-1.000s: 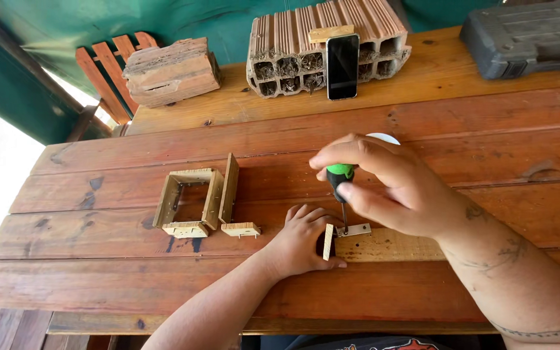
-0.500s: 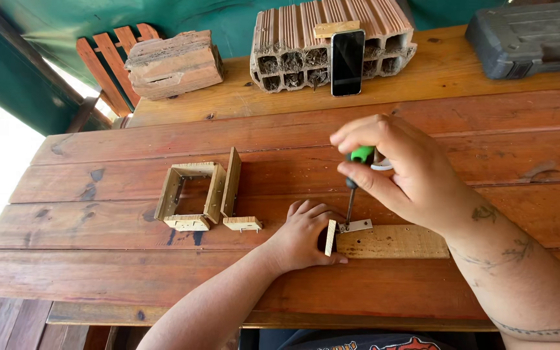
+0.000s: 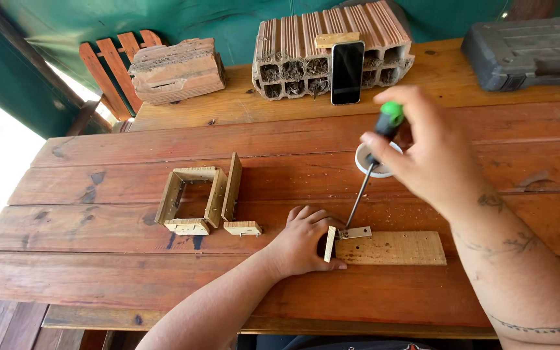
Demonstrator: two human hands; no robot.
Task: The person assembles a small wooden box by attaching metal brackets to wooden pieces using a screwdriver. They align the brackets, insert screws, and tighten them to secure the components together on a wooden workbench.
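Observation:
My right hand (image 3: 426, 152) grips a green-and-black-handled screwdriver (image 3: 372, 170), tilted, its tip down at a small metal hinge (image 3: 356, 233). The hinge joins a flat wooden board (image 3: 393, 248) to a small upright wooden piece (image 3: 329, 244). My left hand (image 3: 306, 240) lies on the table and holds that upright piece steady from the left. A small white round cup (image 3: 374, 162) sits just behind the screwdriver shaft, partly hidden by my right hand.
A small open wooden frame (image 3: 192, 198) with loose slats lies left of my left hand. At the back stand a hollow clay brick (image 3: 306, 48) with a dark phone (image 3: 347, 72) leaning on it, a wood block (image 3: 176, 70) and a grey tool case (image 3: 529, 52).
My right hand has risen and moved right with the screwdriver, tilting the handle away while the tip stays at the hinge. My left hand has kept its hold.

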